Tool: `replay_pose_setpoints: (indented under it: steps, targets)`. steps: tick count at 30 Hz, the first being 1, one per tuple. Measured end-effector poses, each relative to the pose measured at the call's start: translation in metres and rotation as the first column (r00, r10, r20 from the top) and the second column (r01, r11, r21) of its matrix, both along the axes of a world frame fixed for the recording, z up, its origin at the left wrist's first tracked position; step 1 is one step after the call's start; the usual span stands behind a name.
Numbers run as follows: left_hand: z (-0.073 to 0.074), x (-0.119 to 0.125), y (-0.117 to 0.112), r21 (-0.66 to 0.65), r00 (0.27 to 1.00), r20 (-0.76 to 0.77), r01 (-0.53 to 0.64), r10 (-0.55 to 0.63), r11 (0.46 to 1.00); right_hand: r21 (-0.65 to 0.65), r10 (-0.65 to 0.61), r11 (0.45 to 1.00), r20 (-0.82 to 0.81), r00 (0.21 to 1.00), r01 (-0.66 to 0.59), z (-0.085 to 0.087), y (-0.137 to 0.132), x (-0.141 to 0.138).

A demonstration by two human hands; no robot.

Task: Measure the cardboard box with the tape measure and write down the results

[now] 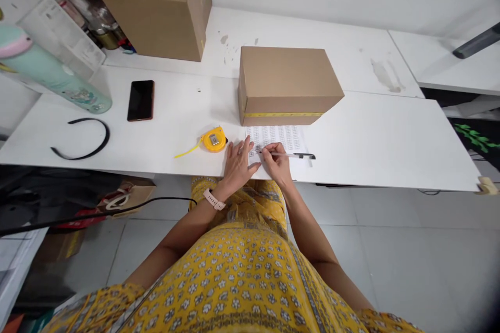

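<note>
A printed sheet of paper lies at the front edge of the table, partly under or against a brown cardboard box. My right hand grips a pen, its tip at the left part of the sheet. Fingers spread, my left hand rests flat on the sheet's left edge, holding nothing. Just left of it sits a yellow tape measure with a short length of tape pulled out. A yellow strip with markings runs along the box's front face.
Left on the white table are a phone, a black headband and a mint-green bottle. Larger cardboard boxes stand at the back left. A dark cylindrical object juts in at the right.
</note>
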State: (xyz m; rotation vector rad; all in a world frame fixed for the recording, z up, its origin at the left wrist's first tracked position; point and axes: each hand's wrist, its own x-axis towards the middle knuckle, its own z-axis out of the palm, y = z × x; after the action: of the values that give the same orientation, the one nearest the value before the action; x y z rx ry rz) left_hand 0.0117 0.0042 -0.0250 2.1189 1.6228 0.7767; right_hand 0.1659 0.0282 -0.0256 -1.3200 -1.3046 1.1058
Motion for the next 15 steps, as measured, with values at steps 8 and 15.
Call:
replay_pose_setpoints:
  steps: [8, 15]
  targets:
    - [0.0024, -0.0017, -0.0011, -0.031, 0.999, 0.029, -0.016, 0.017, 0.999, 0.049, -0.058, 0.997, 0.121, 0.991, 0.053, -0.0043, 0.0037, -0.0049]
    - [0.0037, -0.001, -0.0013, -0.045, 0.999, 0.033, -0.023, 0.024, 0.999, 0.055, -0.033, 0.998, 0.165, 0.986, 0.024, -0.0064, 0.0028, -0.0039]
